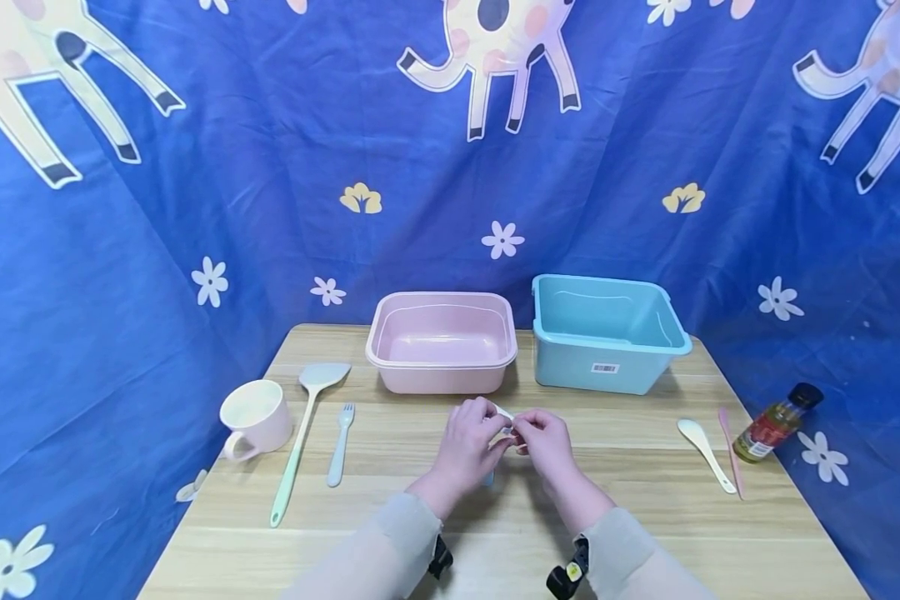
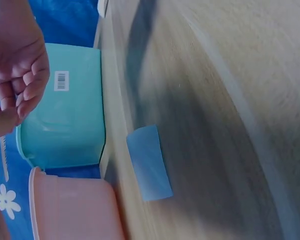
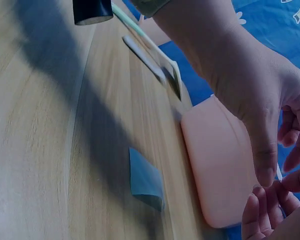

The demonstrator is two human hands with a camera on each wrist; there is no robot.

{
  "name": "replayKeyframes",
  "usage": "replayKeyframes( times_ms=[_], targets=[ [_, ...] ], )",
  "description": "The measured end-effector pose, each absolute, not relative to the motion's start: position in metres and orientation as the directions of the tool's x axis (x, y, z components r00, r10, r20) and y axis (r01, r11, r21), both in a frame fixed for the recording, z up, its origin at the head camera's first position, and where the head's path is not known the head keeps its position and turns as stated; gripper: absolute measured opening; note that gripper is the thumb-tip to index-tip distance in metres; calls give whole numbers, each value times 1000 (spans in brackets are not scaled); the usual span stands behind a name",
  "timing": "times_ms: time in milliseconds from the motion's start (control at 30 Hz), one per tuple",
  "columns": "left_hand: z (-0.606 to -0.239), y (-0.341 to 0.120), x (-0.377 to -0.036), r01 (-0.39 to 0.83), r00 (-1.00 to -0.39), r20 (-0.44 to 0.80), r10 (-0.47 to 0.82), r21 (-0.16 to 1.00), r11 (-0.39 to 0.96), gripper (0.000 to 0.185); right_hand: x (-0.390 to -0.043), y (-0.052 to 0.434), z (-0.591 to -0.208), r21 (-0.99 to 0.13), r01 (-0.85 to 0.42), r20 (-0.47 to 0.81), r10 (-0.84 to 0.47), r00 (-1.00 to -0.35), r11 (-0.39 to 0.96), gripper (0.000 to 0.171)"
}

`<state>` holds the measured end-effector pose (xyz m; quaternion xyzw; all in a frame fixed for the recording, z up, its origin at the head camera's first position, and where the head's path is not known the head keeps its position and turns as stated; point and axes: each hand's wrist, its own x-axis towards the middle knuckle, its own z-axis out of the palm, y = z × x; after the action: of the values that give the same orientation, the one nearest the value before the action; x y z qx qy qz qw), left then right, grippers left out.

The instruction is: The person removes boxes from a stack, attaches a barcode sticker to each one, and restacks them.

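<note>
Both hands meet over the middle of the table point(image 1: 645, 533), just in front of the pink tub point(image 1: 441, 342). The left hand point(image 1: 471, 442) has its fingers curled in, thumb and fingertips pinching a small white piece point(image 1: 504, 414) that pokes out from between the two hands. The right hand point(image 1: 546, 443) is curled in the same tight way, its fingertips pinching the same piece from the other side, so the hands touch each other. What the piece is I cannot tell; it is mostly hidden by the fingers. Beneath the hands a small blue rectangle point(image 2: 149, 161) lies flat on the wood, apart from the fingers.

The turquoise tub point(image 1: 603, 333), just beside the pink one, carries a white barcode sticker point(image 1: 604, 367) on its front wall; the digits are too small to read. The bottle point(image 1: 776, 423) lying at the right edge has a red and yellow label whose writing is also unreadable. Near it lie a white spoon point(image 1: 705, 450) and a thin pink stick point(image 1: 730, 450). To the left sit a cream mug point(image 1: 255, 417), a pale green spatula point(image 1: 303, 433) and a light blue fork point(image 1: 341, 443).
</note>
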<state>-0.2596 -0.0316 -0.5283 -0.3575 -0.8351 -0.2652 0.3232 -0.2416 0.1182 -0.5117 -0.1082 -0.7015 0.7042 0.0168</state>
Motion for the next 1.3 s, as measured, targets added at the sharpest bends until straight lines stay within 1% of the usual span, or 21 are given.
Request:
replayKeyframes(
  times_ms=[100, 200, 267, 333, 367, 400, 467, 500, 567, 600, 633, 667, 733, 800, 867, 900, 1000, 1133, 1233, 1300],
  targets=[
    [-528, -31, -260, 777, -492, 760, 425, 162, 608, 19, -241, 118, -509, -990, 137, -141, 151, -978, -36, 10],
    [-528, -30, -262, 776, -469, 782, 411, 143, 614, 14, -237, 117, -499, -987, 149, -154, 119, -981, -53, 10],
    [-527, -31, -262, 767, -479, 788, 387, 162, 620, 12, -232, 115, -489, -988, 145, -150, 102, -983, -57, 10],
    [-527, -31, -263, 754, -514, 786, 344, 223, 617, 12, -229, 113, -482, -988, 142, -147, 91, -985, -63, 12],
    [-526, -31, -263, 745, -538, 783, 312, 268, 611, 13, -230, 113, -483, -987, 145, -152, 89, -984, -73, 13],
    [-526, -31, -263, 730, -575, 771, 275, 331, 598, 13, -231, 114, -486, -986, 147, -154, 89, -984, -85, 14],
    [-524, -31, -262, 658, -699, 693, 175, 528, 536, 13, -234, 115, -494, -985, 143, -153, 98, -983, -100, 18],
    [-522, -30, -262, 596, -771, 627, 116, 644, 479, 13, -236, 115, -498, -983, 151, -162, 107, -981, -105, 20],
    [-519, -30, -262, 414, -902, 432, 4, 861, 296, 11, -239, 116, -506, -983, 147, -160, 120, -980, -110, 24],
    [-517, -30, -262, 301, -949, 313, -40, 936, 183, 11, -238, 116, -507, -985, 138, -150, 119, -981, -105, 27],
    [-516, -31, -263, 193, -978, 197, -70, 980, 58, 11, -237, 115, -508, -985, 135, -147, 113, -983, -104, 29],
    [-514, -31, -263, 104, -991, 99, -89, 993, -50, 12, -237, 115, -508, -986, 133, -143, 98, -985, -104, 31],
    [-511, -33, -262, -31, -995, -53, -87, 971, -237, 12, -237, 115, -509, -980, 139, -148, 54, -987, -143, 33],
    [-509, -34, -261, -111, -989, -139, -54, 928, -356, 6, -237, 115, -510, -969, 157, -162, 13, -987, -193, 30],
    [-508, -36, -258, -165, -981, -191, -19, 886, -433, 2, -237, 114, -510, -955, 177, -179, -14, -984, -240, 22],
    [-507, -37, -257, -183, -978, -207, -1, 868, -462, 4, -238, 113, -510, -946, 186, -188, -18, -982, -264, 17],
    [-507, -38, -254, -208, -974, -227, 26, 832, -514, 5, -238, 112, -510, -937, 184, -184, -27, -982, -297, 5],
    [-510, -41, -253, -200, -974, -227, 11, 834, -515, 7, -239, 109, -511, -935, 166, -166, -27, -986, -315, 7],
    [-515, -44, -253, -192, -974, -225, -6, 845, -499, 11, -240, 107, -511, -953, 139, -144, 0, -990, -269, 9],
    [-519, -47, -253, -185, -976, -219, -16, 856, -483, 11, -242, 106, -510, -973, 107, -114, 23, -993, -203, 8]
  ],
)
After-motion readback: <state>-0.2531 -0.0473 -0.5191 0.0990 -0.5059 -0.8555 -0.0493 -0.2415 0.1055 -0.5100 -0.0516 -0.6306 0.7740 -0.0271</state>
